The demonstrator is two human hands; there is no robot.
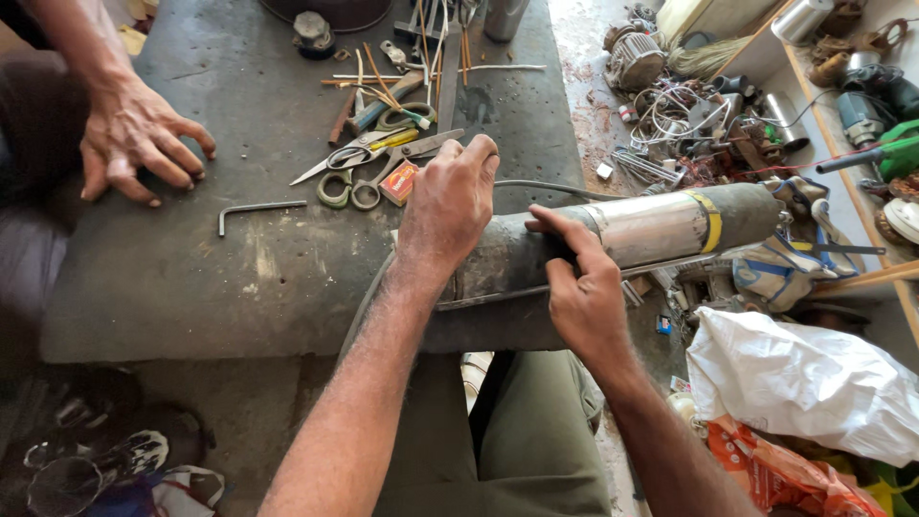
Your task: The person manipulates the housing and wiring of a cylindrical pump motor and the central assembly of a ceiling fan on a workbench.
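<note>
**Two hands on a long metal cylinder at the edge of the workbench**

A long cylindrical pump body (613, 244) lies on its side across the near right corner of the dark workbench (191, 287), its far end jutting out over the cluttered floor. Its middle section is bright steel, with a yellow tape band (706, 220) near the dull grey outer end.

The left hand (448, 206) rests on top of the cylinder's grimy near end, fingers curled loosely over it, pressing down rather than clenched around it. The right hand (579, 287) is just beside it on the near side of the cylinder, fingers bent, fingertips pinched against the casing where the dirty part meets the steel; whether it pinches something small there I cannot tell.

Just beyond the cylinder, on the bench, lie scissors (359, 158), a small orange box (398, 182) and a scatter of thin rods. Left of the cylinder, well apart, sits a bent hex key (257, 209). Farther left still, another person's hand (139, 139) is spread flat on the bench. Below the cylinder's outer end lies a white plastic bag (804, 383).
</note>
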